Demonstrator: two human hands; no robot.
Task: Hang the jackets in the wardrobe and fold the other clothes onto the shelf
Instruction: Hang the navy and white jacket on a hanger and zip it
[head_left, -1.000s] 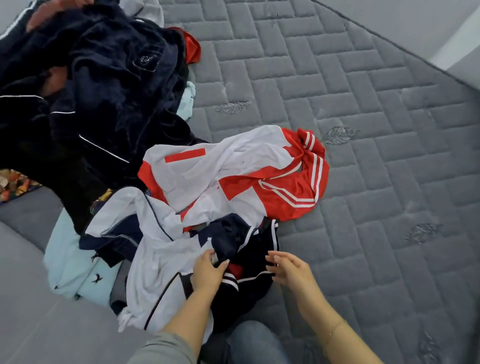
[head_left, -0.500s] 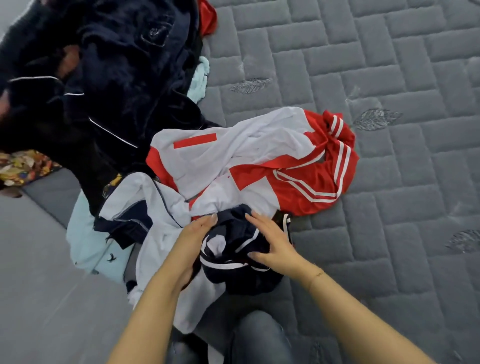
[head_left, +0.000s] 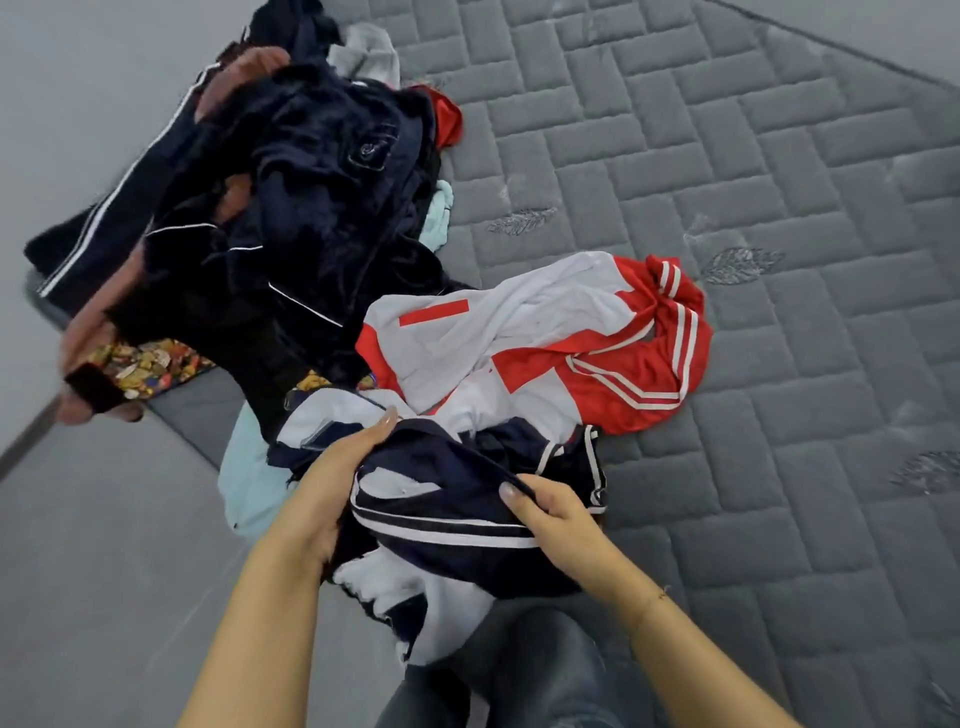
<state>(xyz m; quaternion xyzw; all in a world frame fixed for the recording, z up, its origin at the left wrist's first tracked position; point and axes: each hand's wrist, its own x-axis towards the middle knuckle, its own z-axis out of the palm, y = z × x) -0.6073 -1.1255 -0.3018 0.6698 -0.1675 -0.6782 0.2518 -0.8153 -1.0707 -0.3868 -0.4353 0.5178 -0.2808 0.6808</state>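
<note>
Navy white-striped garment (head_left: 457, 499), red-and-white jersey (head_left: 545, 343), grey quilted mattress (head_left: 779, 182), perhaps floral multicoloured cloth (head_left: 150, 364).

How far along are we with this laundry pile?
Nothing looks done: no wardrobe, hanger or folded stack is in view. In hand: the left hand and right hand grip a navy garment with white stripes at the mattress edge. Left: the red-and-white shirt, dark navy heap, light blue piece and more beneath, all unfolded.
</note>
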